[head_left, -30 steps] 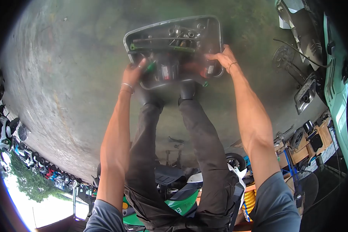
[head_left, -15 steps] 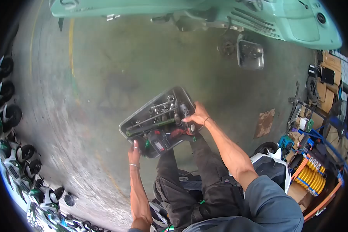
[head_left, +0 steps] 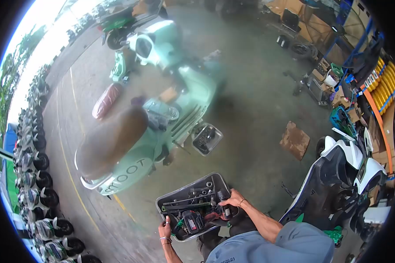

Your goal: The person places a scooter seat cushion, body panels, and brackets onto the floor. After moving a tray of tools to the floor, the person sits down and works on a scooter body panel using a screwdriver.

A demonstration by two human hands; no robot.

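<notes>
A dark grey tray [head_left: 178, 193] is held in front of my body, one hand at each end. My left hand [head_left: 164, 229] grips its near left corner with the thumb up along the rim. At the right end, my right hand [head_left: 233, 200] is closed on the rim, thumb over the inside. In the tray lie several metal wrenches and sockets [head_left: 202, 191], a long bar [head_left: 184, 206] and a red cordless power tool [head_left: 212, 216] with a black battery [head_left: 192, 221]. My fingers under the tray are hidden.
A mint-green scooter [head_left: 134, 173] with a brown seat stands ahead to the left. Beside it on the floor sits a second metal tray [head_left: 219, 138] with parts. A brown cardboard piece [head_left: 295, 140] lies to the right, near a white scooter [head_left: 309, 184]. Parked scooters [head_left: 41, 199] line the left.
My view has swung up, bringing the whole mint-green scooter into sight. The tray now appears lower and further right, less tilted, with both hands still on it.
</notes>
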